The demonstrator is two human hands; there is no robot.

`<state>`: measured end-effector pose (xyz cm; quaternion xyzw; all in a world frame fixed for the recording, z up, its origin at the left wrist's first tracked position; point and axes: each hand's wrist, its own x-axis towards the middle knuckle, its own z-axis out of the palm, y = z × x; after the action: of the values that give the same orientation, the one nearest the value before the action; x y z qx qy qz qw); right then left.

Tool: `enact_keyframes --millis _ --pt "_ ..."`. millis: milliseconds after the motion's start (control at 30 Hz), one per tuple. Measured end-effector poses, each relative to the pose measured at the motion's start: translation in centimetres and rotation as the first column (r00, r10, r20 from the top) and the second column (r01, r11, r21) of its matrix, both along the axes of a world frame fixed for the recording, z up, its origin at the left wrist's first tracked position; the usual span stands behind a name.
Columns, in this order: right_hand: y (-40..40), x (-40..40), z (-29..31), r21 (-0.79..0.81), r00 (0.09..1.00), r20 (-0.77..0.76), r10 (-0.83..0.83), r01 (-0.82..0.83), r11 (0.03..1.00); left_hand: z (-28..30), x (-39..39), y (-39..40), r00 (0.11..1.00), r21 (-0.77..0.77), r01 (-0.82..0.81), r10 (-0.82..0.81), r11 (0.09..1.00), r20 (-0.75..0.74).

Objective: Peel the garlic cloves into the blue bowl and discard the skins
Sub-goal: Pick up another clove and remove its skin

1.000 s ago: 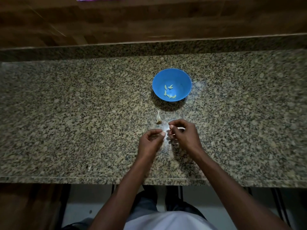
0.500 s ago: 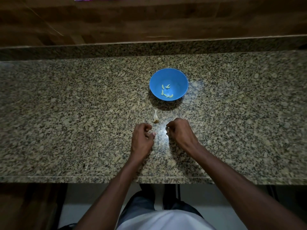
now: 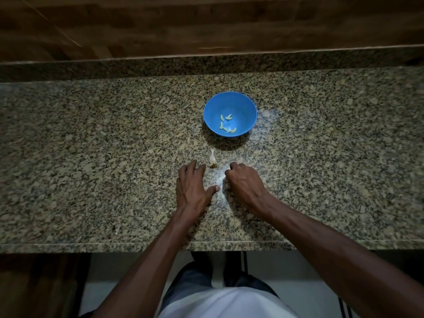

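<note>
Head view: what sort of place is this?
Probably a home kitchen: speckled granite countertop, brown wooden wall panelling behind it, and a round blue plastic bowl holding peeled garlic cloves.

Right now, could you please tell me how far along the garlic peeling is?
Done: several peeled cloves lie in the blue bowl. In hand: the left hand lies flat on the granite counter; the right hand is curled, hiding anything it holds. Left: a garlic stem scrap lies on the counter between the bowl and the hands, not yet discarded.
</note>
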<state>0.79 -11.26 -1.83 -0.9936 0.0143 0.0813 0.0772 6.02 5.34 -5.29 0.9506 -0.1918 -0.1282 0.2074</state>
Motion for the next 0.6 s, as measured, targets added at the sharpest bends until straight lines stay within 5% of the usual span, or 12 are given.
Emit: enact_keyframes --millis 467,600 --pt "2.4 2.7 1.9 -0.180 0.972 -0.177 0.157 -0.189 0.965 0.6 0.0 -0.7 1.000 0.051 -0.020 0.020 0.998 -0.007" --pt "1.5 2.7 2.0 -0.052 0.987 -0.129 0.091 -0.098 0.994 0.7 -0.1 -0.7 0.999 0.036 -0.029 0.029 0.999 -0.021"
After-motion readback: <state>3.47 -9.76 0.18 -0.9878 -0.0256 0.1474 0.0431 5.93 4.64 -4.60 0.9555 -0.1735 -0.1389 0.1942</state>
